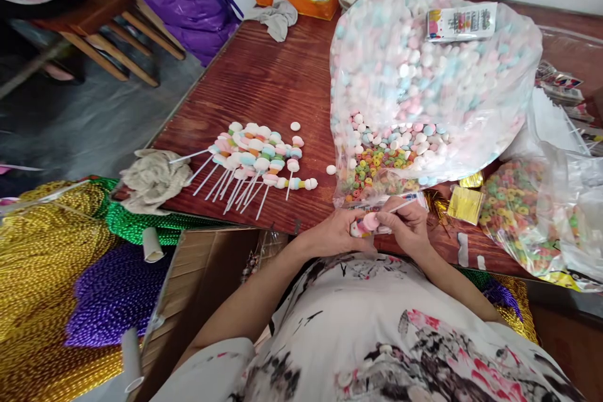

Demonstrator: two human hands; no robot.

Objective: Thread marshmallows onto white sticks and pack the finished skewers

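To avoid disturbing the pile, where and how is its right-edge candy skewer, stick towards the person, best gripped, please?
I'd probably pinch the candy skewer by the end of its bare stick, coming from the near side, because that end points there, beyond the threaded candies.

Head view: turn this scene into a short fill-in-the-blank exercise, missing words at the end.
Between the left hand and right hand, the round candy by the right thumb is coloured ____.
In the picture, the heap of candy sticks lies to the ____ of the large plastic bag.
The basket at the back of the table is coloured ____.
A flat printed packet lies ____ that bag.

Missing words: pink; left; orange; on top of.
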